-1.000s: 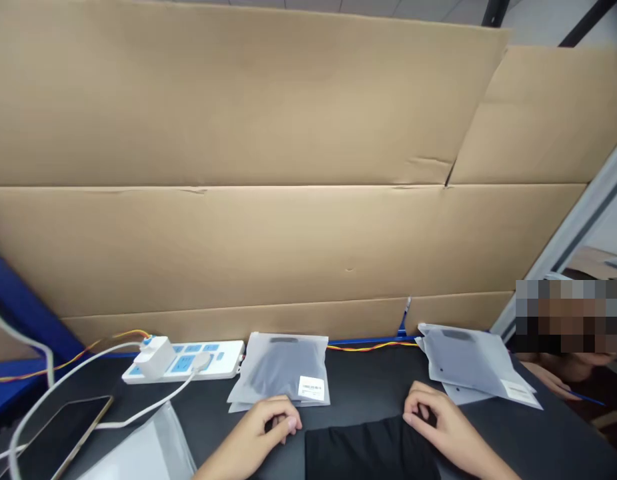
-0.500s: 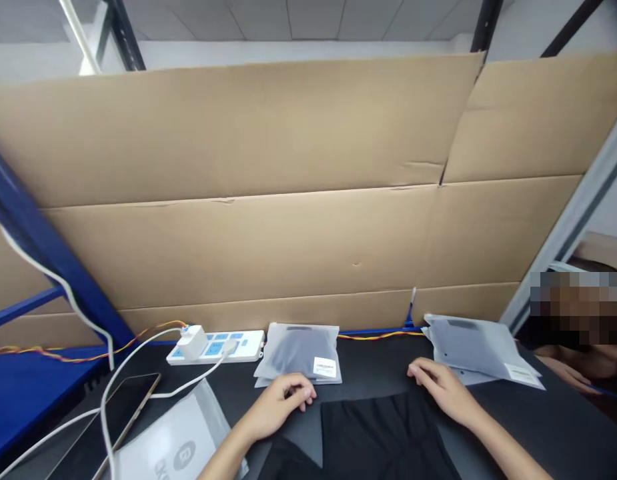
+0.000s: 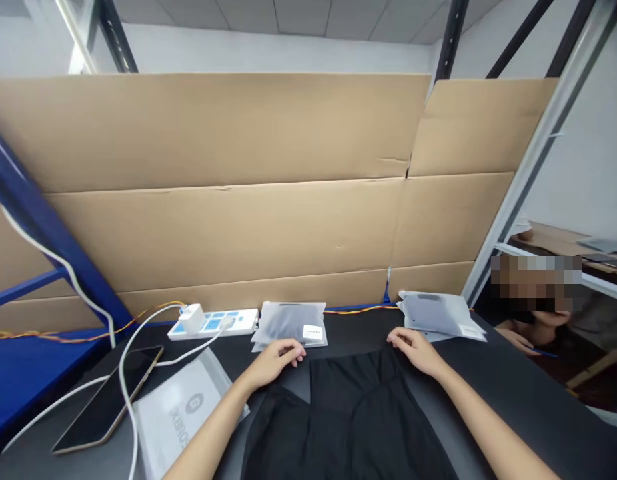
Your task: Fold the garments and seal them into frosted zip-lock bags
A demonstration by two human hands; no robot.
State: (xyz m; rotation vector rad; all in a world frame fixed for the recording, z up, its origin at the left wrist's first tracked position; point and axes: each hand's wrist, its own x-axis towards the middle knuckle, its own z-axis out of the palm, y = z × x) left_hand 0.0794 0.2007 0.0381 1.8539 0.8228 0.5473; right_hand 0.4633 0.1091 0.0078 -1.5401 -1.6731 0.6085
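Black garment spread across the bench, and light, even strokes outward from its middle should flatten those folds best! It lies on the near side, between the left grip, fingers curled just beside one far corner, and the right grip, fingers loosely bent by the other; whether either pinches cloth, one cannot tell

Dark tabletop, black cloth, apparently clothing, phone, power strip, bags
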